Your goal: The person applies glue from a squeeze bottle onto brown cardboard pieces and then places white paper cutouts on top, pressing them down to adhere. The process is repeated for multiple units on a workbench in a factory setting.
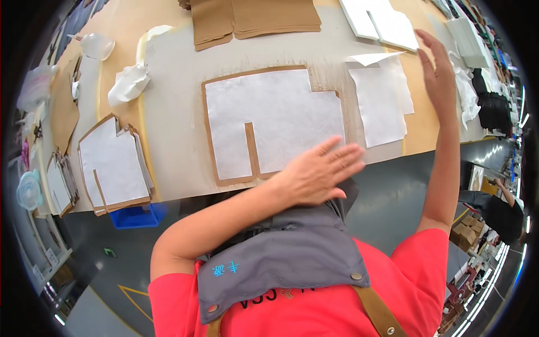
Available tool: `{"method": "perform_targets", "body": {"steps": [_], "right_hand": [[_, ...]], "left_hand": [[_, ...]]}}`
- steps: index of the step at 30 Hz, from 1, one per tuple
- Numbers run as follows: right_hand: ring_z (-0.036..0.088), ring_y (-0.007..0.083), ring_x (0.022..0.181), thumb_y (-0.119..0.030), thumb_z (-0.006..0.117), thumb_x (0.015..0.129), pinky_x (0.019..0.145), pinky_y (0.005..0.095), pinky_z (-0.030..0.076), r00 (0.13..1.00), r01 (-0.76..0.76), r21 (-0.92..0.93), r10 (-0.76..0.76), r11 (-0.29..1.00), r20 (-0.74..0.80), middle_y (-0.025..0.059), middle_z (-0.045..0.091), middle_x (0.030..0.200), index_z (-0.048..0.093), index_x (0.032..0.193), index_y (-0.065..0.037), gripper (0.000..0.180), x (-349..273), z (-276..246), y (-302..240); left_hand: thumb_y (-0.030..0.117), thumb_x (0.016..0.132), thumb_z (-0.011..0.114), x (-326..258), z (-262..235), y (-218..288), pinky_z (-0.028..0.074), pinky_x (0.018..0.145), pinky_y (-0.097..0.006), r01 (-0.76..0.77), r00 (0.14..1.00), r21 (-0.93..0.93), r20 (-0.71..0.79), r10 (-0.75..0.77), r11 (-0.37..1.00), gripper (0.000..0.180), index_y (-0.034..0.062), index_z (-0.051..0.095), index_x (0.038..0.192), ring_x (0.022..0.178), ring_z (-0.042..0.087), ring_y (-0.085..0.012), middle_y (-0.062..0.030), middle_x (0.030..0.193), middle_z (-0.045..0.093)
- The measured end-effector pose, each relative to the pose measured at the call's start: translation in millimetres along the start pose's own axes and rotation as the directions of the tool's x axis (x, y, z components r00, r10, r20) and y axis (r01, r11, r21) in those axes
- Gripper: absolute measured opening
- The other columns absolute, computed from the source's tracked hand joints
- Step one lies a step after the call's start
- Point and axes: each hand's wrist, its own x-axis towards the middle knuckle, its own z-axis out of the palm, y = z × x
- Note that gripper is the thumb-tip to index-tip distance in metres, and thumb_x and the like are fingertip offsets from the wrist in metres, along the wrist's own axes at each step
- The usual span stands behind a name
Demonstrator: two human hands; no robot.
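Note:
On the table in front of me lies a brown panel [252,150], flat, with a white sheet [281,106] over most of it; both have a narrow slot at the near edge and a stepped far right corner. My left hand [324,171] is over the near right part of this sheet, palm down with fingers stretched; whether it touches is hard to tell. My right hand [439,73] reaches to the far right, fingers apart, its tips beside the corner of a stack of thick white pieces [390,28]. Nothing shows in either hand.
Thin white sheets [382,106] lie right of the panel. Brown panels [275,17] are stacked at the far side. To the left are white-topped panels [112,163], a crumpled white sheet [129,84] and a clear squeeze bottle [96,46]. A blue bin [140,216] sits below the table edge.

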Motion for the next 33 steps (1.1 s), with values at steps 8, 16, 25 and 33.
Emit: {"method": "perform_targets", "body": {"steps": [8, 16, 25, 33], "right_hand": [[0.062, 0.0238, 0.100, -0.014, 0.070, 0.088, 0.090, 0.0349, 0.050, 0.933, -0.004, 0.385, -0.135, 0.923, 0.333, 0.0084, 0.066, 0.110, 0.064, 0.118, -0.006, 0.032, 4.1, 94.6, -115.1], [0.065, 0.0316, 0.096, -0.040, 0.082, 0.070, 0.081, 0.0404, 0.049, 0.758, -0.140, 0.277, -0.078, 0.951, 0.647, 0.0127, 0.070, 0.096, 0.069, 0.094, -0.009, 0.041, 37.4, 141.0, -113.6], [0.064, 0.0304, 0.088, -0.033, 0.076, 0.077, 0.076, 0.0395, 0.050, 0.712, -0.289, 0.344, -0.040, 0.893, 0.701, 0.0143, 0.068, 0.096, 0.068, 0.104, -0.006, 0.040, 8.1, 100.7, -114.8], [0.065, 0.0296, 0.071, -0.011, 0.072, 0.083, 0.065, 0.0360, 0.051, 0.900, -0.138, 0.501, -0.102, 0.854, 0.423, 0.0153, 0.066, 0.081, 0.064, 0.097, -0.008, 0.016, -8.3, -18.5, -213.1]], "left_hand": [[0.050, 0.099, 0.043, -4.9, 3.4, 31.6, 0.020, 0.122, -0.048, -0.205, 0.977, -0.053, -0.079, 0.200, 0.977, 0.066, 0.0058, 0.038, 0.148, 0.146, 0.030, -0.0266, -0.0134, 0.157, 0.034], [0.022, 0.093, 0.062, -33.2, -28.3, 34.4, 0.031, 0.117, -0.049, -0.054, 0.983, -0.016, -0.174, 0.051, 0.998, 0.049, 0.0043, 0.051, 0.138, 0.141, 0.040, -0.0298, -0.0163, 0.149, 0.044], [0.003, 0.074, 0.076, -93.8, -62.0, 24.8, 0.051, 0.085, -0.034, 0.263, 0.803, -0.152, -0.512, -0.303, 0.953, 0.031, 0.0047, 0.071, 0.105, 0.102, 0.064, -0.0259, -0.0093, 0.103, 0.067], [0.022, 0.068, 0.090, -169.7, -105.4, -14.8, 0.032, 0.114, -0.042, 0.484, 0.354, -0.512, -0.627, -0.694, 0.709, 0.106, -0.0019, 0.029, 0.151, 0.136, 0.040, -0.0301, -0.0180, 0.150, 0.041]]}}
